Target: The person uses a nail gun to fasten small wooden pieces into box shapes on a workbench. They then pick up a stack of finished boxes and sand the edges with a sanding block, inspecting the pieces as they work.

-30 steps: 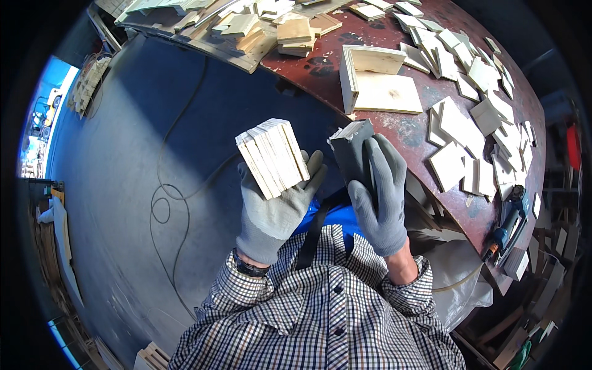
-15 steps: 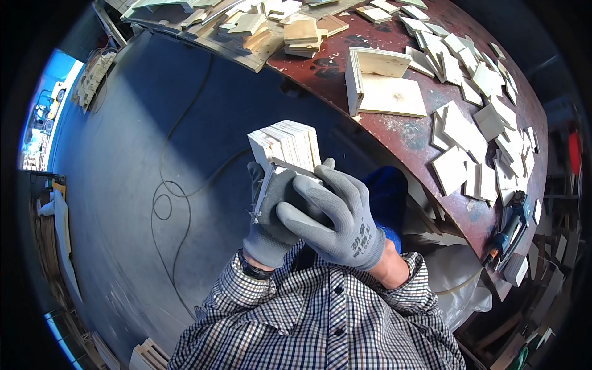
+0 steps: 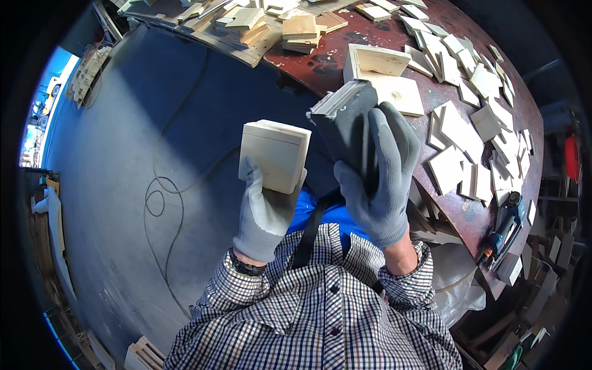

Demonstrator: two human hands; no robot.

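Note:
In front of my body, my left hand [image 3: 265, 213], in a grey glove, grips a stack of small pale wooden boards [image 3: 275, 154], their broad face turned up toward me. To its right, my gloved right hand [image 3: 383, 185] is closed round a sanding block [image 3: 348, 126], a dark block wrapped in grey abrasive with a frayed pale end. The block is tilted and apart from the stack. Part of my right fingers goes behind it. Beyond it, on the red-brown table [image 3: 333, 65], stands an L-shaped joined wooden piece [image 3: 401, 92].
Many loose wooden pieces [image 3: 487, 123] are scattered over the table's right side. A dark power tool [image 3: 507, 225] lies at its near right edge. More boards are piled at the far left end [image 3: 246, 21]. A thin hose [image 3: 161, 206] loops across the grey floor.
My right hand has lifted the sanding block off the stack, up and to the right. My left hand has turned the stack so its broad face shows.

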